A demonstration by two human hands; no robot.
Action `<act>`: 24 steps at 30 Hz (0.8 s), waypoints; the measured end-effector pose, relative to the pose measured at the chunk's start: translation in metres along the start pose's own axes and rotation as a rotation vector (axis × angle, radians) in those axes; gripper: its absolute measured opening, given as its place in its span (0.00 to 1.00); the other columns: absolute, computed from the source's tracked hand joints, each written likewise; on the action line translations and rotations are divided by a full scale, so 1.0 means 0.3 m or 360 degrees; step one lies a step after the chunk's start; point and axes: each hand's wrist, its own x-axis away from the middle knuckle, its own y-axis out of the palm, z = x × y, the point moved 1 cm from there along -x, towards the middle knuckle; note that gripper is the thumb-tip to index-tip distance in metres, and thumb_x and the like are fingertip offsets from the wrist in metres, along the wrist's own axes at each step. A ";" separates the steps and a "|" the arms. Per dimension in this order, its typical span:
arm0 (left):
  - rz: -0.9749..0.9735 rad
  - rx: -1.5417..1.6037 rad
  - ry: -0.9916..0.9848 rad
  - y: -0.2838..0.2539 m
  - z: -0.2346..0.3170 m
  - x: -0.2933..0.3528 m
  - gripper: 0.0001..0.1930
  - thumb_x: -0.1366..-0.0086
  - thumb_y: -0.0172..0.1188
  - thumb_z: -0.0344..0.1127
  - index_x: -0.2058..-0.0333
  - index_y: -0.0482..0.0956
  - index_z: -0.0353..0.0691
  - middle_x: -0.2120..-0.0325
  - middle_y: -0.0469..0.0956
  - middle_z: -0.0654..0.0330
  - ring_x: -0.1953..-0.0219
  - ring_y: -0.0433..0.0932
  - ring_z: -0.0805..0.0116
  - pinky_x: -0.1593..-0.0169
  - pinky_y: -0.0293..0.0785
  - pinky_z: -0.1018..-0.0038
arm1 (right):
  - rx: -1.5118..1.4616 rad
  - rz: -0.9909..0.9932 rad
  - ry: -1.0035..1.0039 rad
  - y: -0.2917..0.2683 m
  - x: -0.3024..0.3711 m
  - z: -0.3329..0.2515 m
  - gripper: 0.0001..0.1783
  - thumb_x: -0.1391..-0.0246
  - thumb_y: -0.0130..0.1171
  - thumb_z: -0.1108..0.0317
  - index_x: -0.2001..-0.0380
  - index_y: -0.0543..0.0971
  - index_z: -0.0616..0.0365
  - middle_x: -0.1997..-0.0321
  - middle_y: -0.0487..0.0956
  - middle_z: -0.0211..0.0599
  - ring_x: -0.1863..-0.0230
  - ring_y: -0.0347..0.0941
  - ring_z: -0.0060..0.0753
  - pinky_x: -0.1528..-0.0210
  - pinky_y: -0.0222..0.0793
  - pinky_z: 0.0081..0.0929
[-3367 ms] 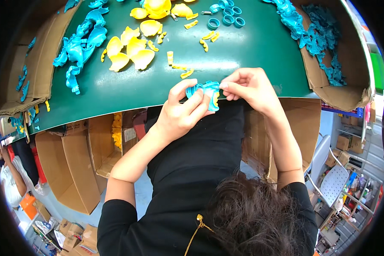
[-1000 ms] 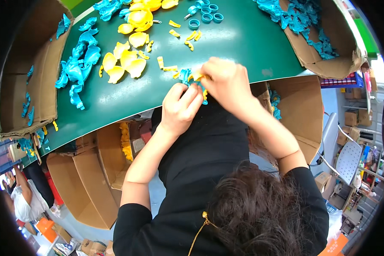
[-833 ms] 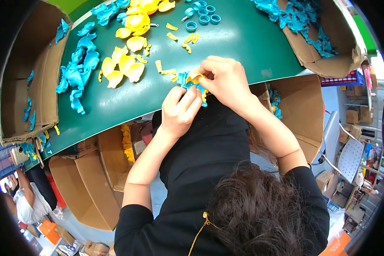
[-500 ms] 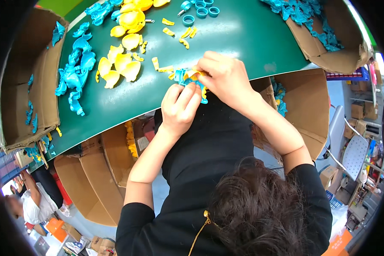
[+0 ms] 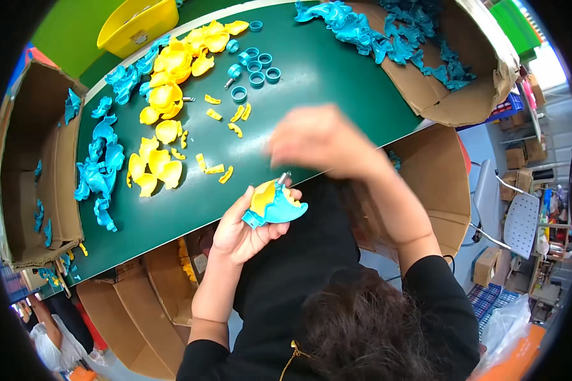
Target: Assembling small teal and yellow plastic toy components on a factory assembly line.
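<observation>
Green surface carries loose yellow shells and blue rings, seemingly not yet dealt with, while fingers of left hand grip blue-and-yellow piece by near edge, apparently part-joined, metal pin protruding; right hand too blurred to tell finger state.

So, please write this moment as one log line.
left hand: holding blue-yellow piece | right hand: blurred, over green table | nearby: yellow strips

- Your held piece, mid-frame: blue and yellow
- Your sleeves, lower frame: black
- Your tabletop, upper frame: dark green
- Basin, upper left: yellow
</observation>
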 end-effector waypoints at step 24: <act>-0.0305 -0.0310 0.0456 -0.026 -0.007 -0.015 0.48 0.48 0.68 0.28 0.31 0.50 0.31 0.42 0.70 0.48 0.42 0.74 0.51 0.33 0.65 0.56 | 0.0063 0.0600 0.1032 0.004 0.167 0.088 0.14 0.38 0.56 0.71 0.51 0.81 0.62 0.49 0.81 0.39 0.50 0.77 0.32 0.45 0.69 0.28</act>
